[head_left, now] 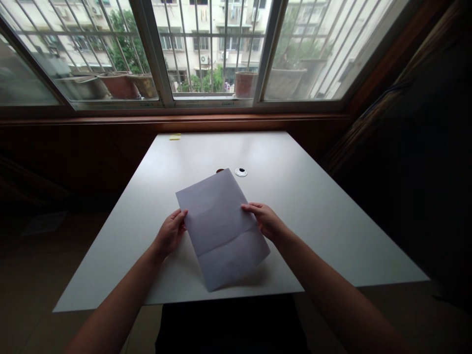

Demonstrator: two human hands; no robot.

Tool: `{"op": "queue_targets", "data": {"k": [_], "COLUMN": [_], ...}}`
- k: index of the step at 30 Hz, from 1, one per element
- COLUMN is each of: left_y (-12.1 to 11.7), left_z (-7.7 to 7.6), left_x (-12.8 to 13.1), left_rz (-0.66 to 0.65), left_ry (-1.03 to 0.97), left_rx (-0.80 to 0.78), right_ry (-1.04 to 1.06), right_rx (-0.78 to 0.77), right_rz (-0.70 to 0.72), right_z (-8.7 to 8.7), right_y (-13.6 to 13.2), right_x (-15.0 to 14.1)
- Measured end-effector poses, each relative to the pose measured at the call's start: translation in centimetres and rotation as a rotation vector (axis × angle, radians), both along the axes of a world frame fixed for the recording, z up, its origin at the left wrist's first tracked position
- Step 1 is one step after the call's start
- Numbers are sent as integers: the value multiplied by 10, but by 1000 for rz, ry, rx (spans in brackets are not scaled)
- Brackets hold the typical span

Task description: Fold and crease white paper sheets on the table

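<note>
A sheet of paper (221, 216), pale and blank on the side facing me, is held tilted above the white table (317, 216). One crease crosses its lower part. My left hand (172, 230) pinches the left edge between thumb and fingers. On the opposite edge, my right hand (264, 219) grips with its thumb on top and its other fingers behind the sheet. Beyond the top edge of the paper lies a small dark reddish round thing (220, 170), partly hidden by it. Beside that is a white ring with a dark centre (241, 172).
Yellow strips (175, 136) lie at the table's far left corner. A wooden sill (221, 119) and a barred window stand behind the table, with plant pots (245, 84) outside. A dark curtain (398, 98) hangs on the right.
</note>
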State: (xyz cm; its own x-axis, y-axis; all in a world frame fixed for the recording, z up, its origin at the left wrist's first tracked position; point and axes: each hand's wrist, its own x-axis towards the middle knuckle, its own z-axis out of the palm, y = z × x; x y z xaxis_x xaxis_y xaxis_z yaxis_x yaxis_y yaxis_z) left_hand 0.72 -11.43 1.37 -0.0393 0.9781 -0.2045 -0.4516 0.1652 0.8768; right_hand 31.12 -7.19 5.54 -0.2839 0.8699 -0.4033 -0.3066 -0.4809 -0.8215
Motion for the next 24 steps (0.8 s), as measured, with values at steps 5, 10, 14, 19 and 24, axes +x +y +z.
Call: {"op": "queue_targets", "data": {"k": [5,10,14,19,24], "left_y": [3,6,10,12,11], "left_z": [4,6,3,0,-5], "left_x": [17,31,38,40,36], "left_rz": [46,108,204,220,210], "left_ry": [-3,-53,-61,-52,-40], "left_rx": [120,97,61,45,59], "right_ry": [-4,-1,-39,-111,-156], "right_rx": [-17,20,58,80,115], "right_rz": [5,6,21,38,58], "right_z": [-14,-25,-32,-37,-39], "right_y": [1,3,6,10,13], "right_x": [-5,-8,-7,-6,-4]}}
